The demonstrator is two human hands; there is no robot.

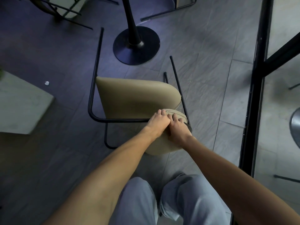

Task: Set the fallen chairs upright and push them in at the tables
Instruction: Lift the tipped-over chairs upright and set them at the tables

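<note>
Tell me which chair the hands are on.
The beige chair in the middle: left hand and right hand both grip it. The top-left chair and top-right chair are untouched.

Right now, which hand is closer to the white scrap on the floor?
Left. Both grip the chair; the left hand is toward the scrap, the right hand beyond it.

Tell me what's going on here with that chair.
A person is bent over a beige chair that lies tipped on the floor, its black legs pointing away toward a round table base. The left hand and right hand grip its near padded edge side by side. The chair is not upright yet, and it is not pushed in at a table.
</note>
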